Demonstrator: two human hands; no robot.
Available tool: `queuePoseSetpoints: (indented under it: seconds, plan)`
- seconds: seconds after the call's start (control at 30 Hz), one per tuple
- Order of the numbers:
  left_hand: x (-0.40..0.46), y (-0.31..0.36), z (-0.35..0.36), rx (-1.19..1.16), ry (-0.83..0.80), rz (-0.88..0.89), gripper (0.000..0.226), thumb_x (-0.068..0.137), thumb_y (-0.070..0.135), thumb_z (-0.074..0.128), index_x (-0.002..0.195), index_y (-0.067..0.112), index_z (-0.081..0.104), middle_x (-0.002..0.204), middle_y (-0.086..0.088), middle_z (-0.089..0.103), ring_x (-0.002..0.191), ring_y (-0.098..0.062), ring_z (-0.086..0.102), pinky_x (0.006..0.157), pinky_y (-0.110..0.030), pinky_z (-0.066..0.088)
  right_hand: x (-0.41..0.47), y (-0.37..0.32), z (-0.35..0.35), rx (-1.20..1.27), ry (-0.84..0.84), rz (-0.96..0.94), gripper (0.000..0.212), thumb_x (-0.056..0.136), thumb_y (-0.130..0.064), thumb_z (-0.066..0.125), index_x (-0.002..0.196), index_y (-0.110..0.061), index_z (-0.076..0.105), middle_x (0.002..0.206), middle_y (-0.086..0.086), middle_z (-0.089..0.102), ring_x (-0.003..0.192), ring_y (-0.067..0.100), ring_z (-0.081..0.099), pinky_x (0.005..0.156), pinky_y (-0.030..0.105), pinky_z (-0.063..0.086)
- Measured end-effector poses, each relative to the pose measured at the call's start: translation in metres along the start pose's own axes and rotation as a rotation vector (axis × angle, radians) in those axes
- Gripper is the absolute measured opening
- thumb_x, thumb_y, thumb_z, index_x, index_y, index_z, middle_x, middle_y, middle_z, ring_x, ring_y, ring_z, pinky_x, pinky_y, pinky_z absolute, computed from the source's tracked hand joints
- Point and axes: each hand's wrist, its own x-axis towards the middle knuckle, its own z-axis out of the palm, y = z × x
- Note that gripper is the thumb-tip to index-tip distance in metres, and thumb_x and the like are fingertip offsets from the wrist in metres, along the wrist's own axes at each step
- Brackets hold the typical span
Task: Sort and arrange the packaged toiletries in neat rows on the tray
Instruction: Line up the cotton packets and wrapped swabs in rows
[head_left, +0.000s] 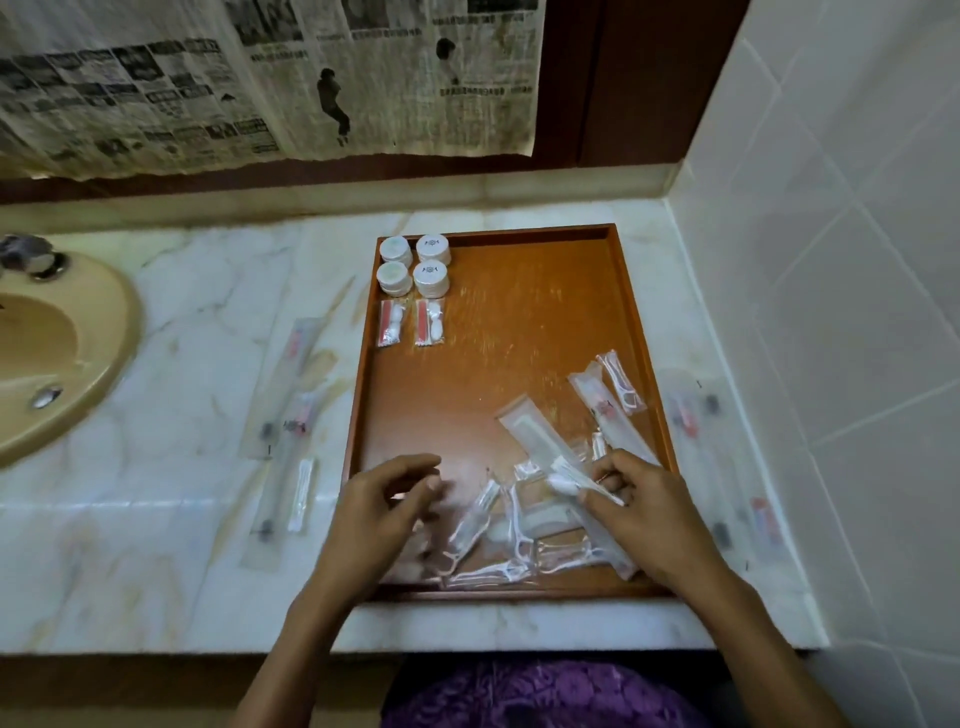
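My right hand (639, 499) pinches clear cotton-swab packet (571, 480) over brown wooden tray (519, 322) near edge; my left hand (384, 504) loosely curled, holding nothing.

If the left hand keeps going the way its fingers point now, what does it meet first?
Probably the clear floss-pick packets heaped at the tray's near edge. The left hand points right, toward the right hand. Its height above them is unclear.

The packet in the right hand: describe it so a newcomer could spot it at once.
Start at the wooden tray on the marble counter and go to its near right corner. There the right hand pinches a clear packet of cotton swabs above the loose pile. Unlike the floss-pick packets around it, it shows white tufted tips.
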Motion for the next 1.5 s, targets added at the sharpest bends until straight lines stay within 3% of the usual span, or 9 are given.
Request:
queuePoseSetpoints:
  seconds: [0.17,0.33,0.47,0.6,0.87,0.97,1.07,1.33,1.5]
  plan:
    - [-0.015,-0.011,-0.035,0.238,0.160,-0.086,0.022,0.085,0.009,0.068,0.099,0.025,0.073,0.085,0.013,0.069,0.074,0.002,0.063,0.067,-0.012,0.049,0.016,-0.016,0.004,0.120,-0.107,-0.087,0.015,0.082,-0.014,0.072,0.089,-0.027,0.072,0.090,-0.014,0.069,0.083,0.003,0.062,0.068,0.018,0.047]
    - [-0.034,-0.020,-0.049,0.585,-0.149,-0.106,0.013,0.083,0.016,0.065,0.086,0.021,0.077,0.081,0.007,0.072,0.072,-0.004,0.061,0.067,-0.021,0.049,0.032,-0.029,0.006,0.120,-0.171,-0.113,0.027,0.086,-0.004,0.064,0.099,-0.027,0.073,0.099,-0.016,0.068,0.091,-0.009,0.057,0.072,0.005,0.044]
    - [-0.038,-0.020,-0.045,0.699,-0.256,-0.104,0.013,0.071,0.033,0.066,0.063,0.024,0.060,0.058,0.005,0.053,0.062,-0.012,0.045,0.053,-0.032,0.040,0.041,-0.035,0.006,0.070,-0.185,-0.150,0.030,0.087,-0.011,0.065,0.108,-0.032,0.065,0.089,0.001,0.068,0.079,0.012,0.059,0.066,0.021,0.049]
    - [-0.042,-0.018,-0.030,0.652,-0.131,-0.021,0.025,0.075,0.037,0.072,0.100,0.033,0.071,0.087,0.009,0.060,0.089,-0.008,0.048,0.069,-0.026,0.044,0.042,-0.041,0.007,0.128,-0.194,-0.146,0.025,0.083,-0.009,0.070,0.100,-0.026,0.064,0.085,0.004,0.064,0.078,0.014,0.058,0.066,0.018,0.048]
    - [-0.049,-0.016,-0.007,0.738,-0.355,0.051,0.039,0.077,0.058,0.064,0.084,0.020,0.069,0.081,0.003,0.063,0.076,-0.007,0.048,0.065,-0.029,0.042,0.030,-0.040,0.004,0.247,-0.277,-0.050,0.029,0.080,-0.003,0.071,0.100,-0.023,0.068,0.076,-0.006,0.071,0.074,0.003,0.065,0.067,0.014,0.051]
    - [-0.046,-0.014,-0.011,0.578,-0.329,0.039,0.020,0.084,0.040,0.067,0.083,0.021,0.071,0.077,0.006,0.062,0.069,-0.005,0.048,0.060,-0.022,0.036,0.023,-0.033,0.006,0.276,-0.300,0.033,0.017,0.084,-0.006,0.069,0.095,-0.018,0.069,0.082,-0.003,0.073,0.078,0.006,0.068,0.067,0.016,0.052]
    - [-0.043,-0.013,-0.014,0.314,-0.248,-0.038,0.022,0.087,0.032,0.066,0.073,0.014,0.066,0.066,-0.003,0.061,0.062,-0.013,0.056,0.057,-0.030,0.041,0.018,-0.029,0.007,0.352,-0.290,0.111,0.010,0.088,-0.008,0.064,0.090,-0.015,0.072,0.078,-0.001,0.072,0.072,0.007,0.067,0.062,0.016,0.049]
    - [-0.033,-0.001,0.011,-0.284,-0.066,-0.332,0.007,0.088,0.003,0.065,0.094,0.003,0.063,0.067,-0.022,0.066,0.056,-0.021,0.064,0.059,-0.028,0.046,0.013,-0.032,0.011,0.588,-0.182,0.290,0.013,0.091,-0.006,0.059,0.102,-0.005,0.066,0.067,0.021,0.063,0.051,0.018,0.057,0.046,0.025,0.046]
    - [-0.024,0.010,0.014,-0.642,0.018,-0.491,0.008,0.088,-0.005,0.057,0.094,-0.001,0.057,0.077,-0.025,0.070,0.071,-0.034,0.065,0.055,-0.029,0.053,0.017,-0.047,0.014,0.654,-0.149,0.229,0.019,0.082,0.000,0.069,0.100,-0.004,0.068,0.076,0.017,0.068,0.059,0.017,0.062,0.054,0.022,0.051]
